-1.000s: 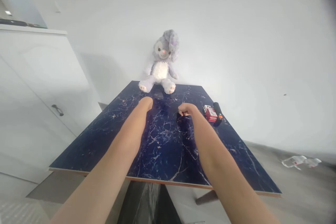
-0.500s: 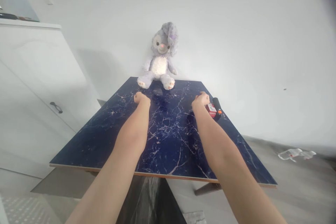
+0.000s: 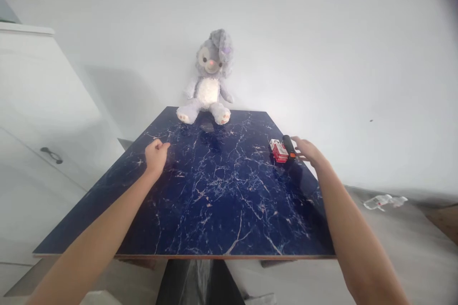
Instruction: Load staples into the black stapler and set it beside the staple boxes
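A dark blue marbled table [image 3: 214, 200] stretches out in front of me. My left hand [image 3: 156, 155] hovers over its left part, curled into a loose fist with nothing visible in it. My right hand [image 3: 308, 151] reaches along the right edge with fingers stretched out, right beside a black and orange lighter [image 3: 288, 146] and a red and white small box [image 3: 278, 150]. A grey plush bunny [image 3: 208, 78] sits at the far edge against the wall.
A white cabinet [image 3: 39, 119] with a dark handle stands at the left. Crumpled clear plastic [image 3: 382, 201] lies on the floor at the right. A dark table base [image 3: 196, 281] shows below the near edge.
Both arms have spread apart: my left hand went left and nearer, my right hand went right past the box and lighter and its fingers opened from a fist. The view shifted right.
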A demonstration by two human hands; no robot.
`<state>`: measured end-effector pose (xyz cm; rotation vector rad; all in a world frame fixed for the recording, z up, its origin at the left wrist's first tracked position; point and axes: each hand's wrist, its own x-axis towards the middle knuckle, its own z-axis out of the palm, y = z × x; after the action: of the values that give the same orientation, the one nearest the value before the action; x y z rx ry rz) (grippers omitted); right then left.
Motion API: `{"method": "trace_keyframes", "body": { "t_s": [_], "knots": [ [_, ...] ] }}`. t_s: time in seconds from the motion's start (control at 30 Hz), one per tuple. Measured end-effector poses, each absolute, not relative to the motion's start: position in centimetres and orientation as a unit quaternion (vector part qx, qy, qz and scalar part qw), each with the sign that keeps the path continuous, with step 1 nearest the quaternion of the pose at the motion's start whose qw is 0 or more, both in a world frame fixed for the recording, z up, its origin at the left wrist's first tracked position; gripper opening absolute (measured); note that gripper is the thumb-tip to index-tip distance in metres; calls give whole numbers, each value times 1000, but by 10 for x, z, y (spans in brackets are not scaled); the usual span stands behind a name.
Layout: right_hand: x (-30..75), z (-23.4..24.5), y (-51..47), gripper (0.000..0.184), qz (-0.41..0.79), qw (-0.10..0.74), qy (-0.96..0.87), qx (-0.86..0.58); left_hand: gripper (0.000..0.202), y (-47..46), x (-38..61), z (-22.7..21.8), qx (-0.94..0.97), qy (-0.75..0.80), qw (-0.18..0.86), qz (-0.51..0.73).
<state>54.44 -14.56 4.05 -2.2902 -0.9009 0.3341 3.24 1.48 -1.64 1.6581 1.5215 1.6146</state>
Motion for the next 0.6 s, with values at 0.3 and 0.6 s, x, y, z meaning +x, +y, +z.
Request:
{"method": "trace_keyframes", "body": {
  "t_s": [0.3, 0.6],
  "knots": [
    [512, 15, -115, 42, 256, 352, -387, -813, 43, -11, 61, -9, 751, 468, 156, 439],
    [422, 13, -69, 36, 202, 261, -522, -787, 35, -18, 65, -11, 784, 462, 182, 372]
  ]
}}
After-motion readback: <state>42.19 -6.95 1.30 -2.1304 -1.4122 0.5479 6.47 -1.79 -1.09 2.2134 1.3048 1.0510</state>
